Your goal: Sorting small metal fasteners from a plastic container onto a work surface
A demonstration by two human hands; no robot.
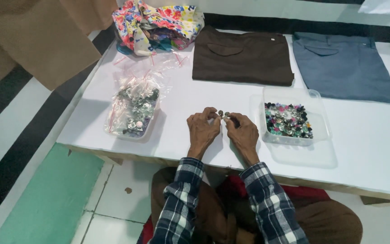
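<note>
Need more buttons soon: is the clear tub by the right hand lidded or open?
Open: the clear tub shows no lid, and its coloured buttons lie exposed.

Smooth matt white table (195, 97), clear glossy plastic tub (318, 118), shiny metal buttons (137, 108)

Bare white table (181, 97) lies open around my hands at centre frame; a clear tray of buttons (290, 119) blocks the right, a bagged tray (134, 113) the left.

Dark blue-and-white plaid sleeves (267, 199), brown trousers (330, 221), perhaps a red garment underneath.
</note>
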